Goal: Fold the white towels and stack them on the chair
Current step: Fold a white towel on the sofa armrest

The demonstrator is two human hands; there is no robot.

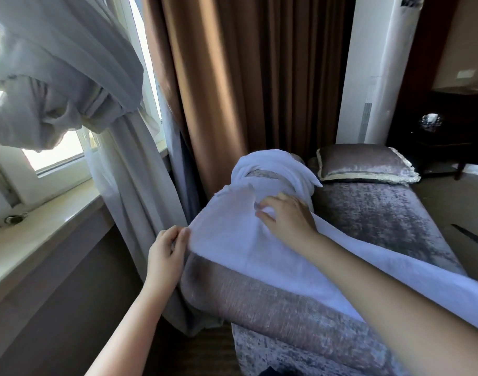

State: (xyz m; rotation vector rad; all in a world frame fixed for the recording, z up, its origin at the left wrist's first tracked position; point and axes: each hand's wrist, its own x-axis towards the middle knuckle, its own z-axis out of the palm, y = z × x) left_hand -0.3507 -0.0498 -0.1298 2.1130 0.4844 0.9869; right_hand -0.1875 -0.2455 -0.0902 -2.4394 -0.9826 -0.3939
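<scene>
I am reaching my left hand (166, 256) up from the lower left of the frame, wrist bent slightly, thumb and fingers pinching the left edge of the towel (232, 248); the pinch is narrow, with the cloth folding over my fingertips. My right arm is crossing in from the lower right corner, and my right hand (286, 217) is lying palm down on the towel at the centre of the frame; its fingers are curling over a raised ridge of cloth with the thumb below, so the cloth is sitting between them.

The towel is lying spread along the rolled arm of the chair (259, 299), running off toward the lower right edge; a second towel (273, 165) is sitting bunched on the same arm, just above my right hand. A cushion (365, 164) is resting on the seat at centre right; a brown curtain (246, 77) is hanging behind. A tall white unit (381, 63) is standing at the upper right; the grey strip on its front is too small to read.
</scene>
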